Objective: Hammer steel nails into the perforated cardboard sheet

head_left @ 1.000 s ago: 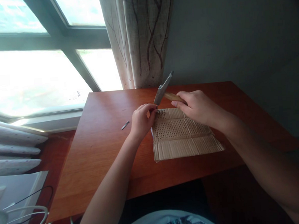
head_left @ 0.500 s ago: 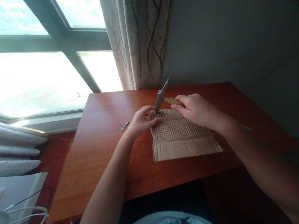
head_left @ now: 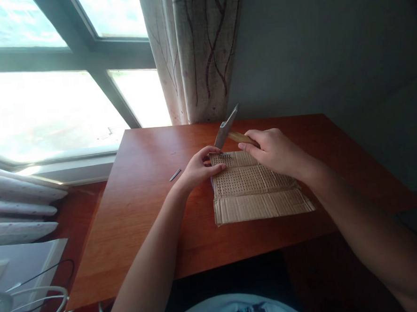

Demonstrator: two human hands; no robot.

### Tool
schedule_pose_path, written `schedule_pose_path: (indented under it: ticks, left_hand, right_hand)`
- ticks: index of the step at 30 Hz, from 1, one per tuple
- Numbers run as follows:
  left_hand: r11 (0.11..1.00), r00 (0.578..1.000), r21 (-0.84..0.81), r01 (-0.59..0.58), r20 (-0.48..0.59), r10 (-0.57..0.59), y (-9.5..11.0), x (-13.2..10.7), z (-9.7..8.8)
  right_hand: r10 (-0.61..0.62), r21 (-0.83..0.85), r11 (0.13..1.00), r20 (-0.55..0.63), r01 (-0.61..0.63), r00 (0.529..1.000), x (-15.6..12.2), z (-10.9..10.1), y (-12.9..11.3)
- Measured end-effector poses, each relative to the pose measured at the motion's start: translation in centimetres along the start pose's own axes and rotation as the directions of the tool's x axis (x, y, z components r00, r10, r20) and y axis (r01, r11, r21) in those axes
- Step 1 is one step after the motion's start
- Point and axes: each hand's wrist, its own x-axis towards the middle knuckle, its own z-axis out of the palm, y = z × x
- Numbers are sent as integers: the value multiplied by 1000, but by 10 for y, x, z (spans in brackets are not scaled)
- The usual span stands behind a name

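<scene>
A sheet of brown corrugated cardboard (head_left: 257, 202), pierced with rows of small holes, lies on the wooden table. My left hand (head_left: 200, 168) grips its far left corner, thumb on the top face and index finger curled near the far edge. Small dark points, perhaps nails (head_left: 226, 156), form a short row by that fingertip; they are too small to make out surely. My right hand (head_left: 269, 147) is wrapped round the wooden handle of a hammer (head_left: 226, 128). The lower end of the metal head is right by my left index finger; contact cannot be told.
Thin metal rods (head_left: 175, 175) lie left of my left hand on the table (head_left: 144, 211). Behind the table hang a patterned curtain (head_left: 205, 52) and a grey wall. A window fills the left, with white cables (head_left: 58, 297) at the lower left.
The hammer head has tilted slightly, its upper end rising a little to the right. My left hand stays at the cardboard's corner. The view has shifted very slightly.
</scene>
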Motion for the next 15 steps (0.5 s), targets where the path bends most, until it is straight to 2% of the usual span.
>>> schedule_pose_path:
  ticks: [6,15]
  left_hand:
    - [999,999,-36,-11,41,13,-1,0,0]
    - [997,996,-81,-18,84,25,-3,1,-1]
  right_hand:
    - [13,-20,1000,57,-12,998,0,6,-1]
    - [19,-42,999,66,-16,998,-5,15,2]
